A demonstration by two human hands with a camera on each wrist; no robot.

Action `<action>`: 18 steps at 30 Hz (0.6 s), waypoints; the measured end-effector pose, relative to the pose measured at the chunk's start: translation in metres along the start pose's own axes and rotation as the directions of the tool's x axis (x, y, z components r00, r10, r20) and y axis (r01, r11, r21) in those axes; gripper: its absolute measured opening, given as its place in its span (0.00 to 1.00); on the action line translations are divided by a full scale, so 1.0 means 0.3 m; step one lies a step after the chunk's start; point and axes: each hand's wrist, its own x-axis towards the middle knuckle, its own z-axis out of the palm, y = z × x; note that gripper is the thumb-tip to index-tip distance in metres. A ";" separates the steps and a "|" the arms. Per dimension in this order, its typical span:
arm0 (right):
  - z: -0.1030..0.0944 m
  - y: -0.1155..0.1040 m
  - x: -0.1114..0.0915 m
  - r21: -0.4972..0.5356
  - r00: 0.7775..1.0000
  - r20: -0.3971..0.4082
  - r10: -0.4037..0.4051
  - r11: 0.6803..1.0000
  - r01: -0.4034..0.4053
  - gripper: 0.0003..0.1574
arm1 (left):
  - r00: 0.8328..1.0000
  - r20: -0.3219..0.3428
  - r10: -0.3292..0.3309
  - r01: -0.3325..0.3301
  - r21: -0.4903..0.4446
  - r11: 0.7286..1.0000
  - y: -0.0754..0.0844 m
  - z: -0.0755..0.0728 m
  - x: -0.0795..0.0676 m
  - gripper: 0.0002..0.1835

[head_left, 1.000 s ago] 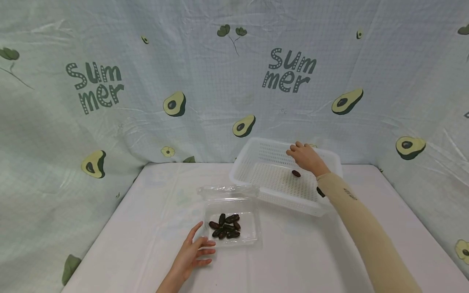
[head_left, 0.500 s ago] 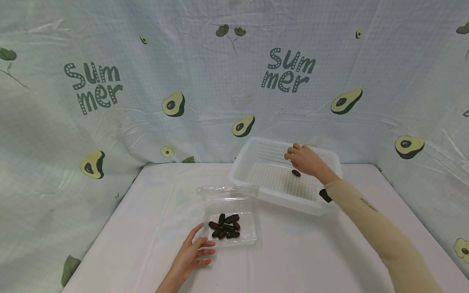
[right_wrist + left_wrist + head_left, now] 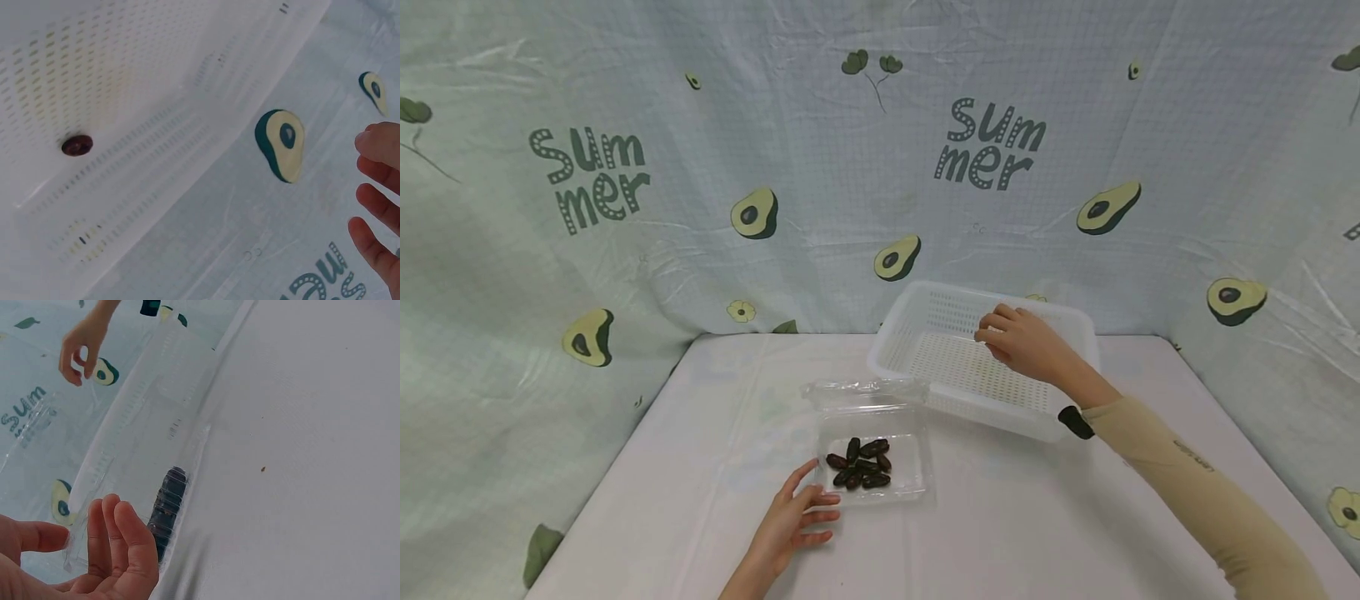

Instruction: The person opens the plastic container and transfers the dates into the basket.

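Dark dates (image 3: 862, 467) lie heaped in the left half of a clear plastic clamshell box (image 3: 913, 467), its lid raised at the back. My left hand (image 3: 793, 521) is at the box's front left corner, thumb by the left wall and relaxed fingers along the front. In the left wrist view the box corner shows between the thumb and the left fingers (image 3: 134, 540). My right hand (image 3: 1022, 342) hovers over a white perforated basket (image 3: 955, 354), its fingers loosely bent with nothing between them. A single date (image 3: 77, 145) sits on the basket floor, hidden behind this hand in the head view.
The basket stands at the back right of the white-covered table (image 3: 1000, 533), behind and to the right of the box. An avocado-print curtain (image 3: 820, 150) hangs directly behind and along both sides. A black device (image 3: 1077, 422) is worn on my right wrist.
My right hand has come slightly down and left over the basket, now covering the date there. Its forearm has swung to the right. My left hand and the box stay put.
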 end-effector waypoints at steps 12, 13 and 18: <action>-0.022 -0.156 -0.028 0.038 0.994 -0.091 -0.066 0.997 0.069 0.19 | 1.000 0.010 0.005 -0.005 0.009 1.000 -0.005 -0.018 -0.002 0.30; -0.019 -0.170 -0.031 0.049 0.993 -0.098 -0.067 0.996 0.072 0.19 | 1.000 0.013 0.004 -0.005 0.011 1.000 -0.006 -0.021 -0.002 0.30; 0.006 -0.242 -0.048 0.086 0.988 -0.129 -0.081 0.992 0.093 0.20 | 1.000 0.009 0.011 -0.011 0.060 0.998 -0.004 -0.042 -0.006 0.30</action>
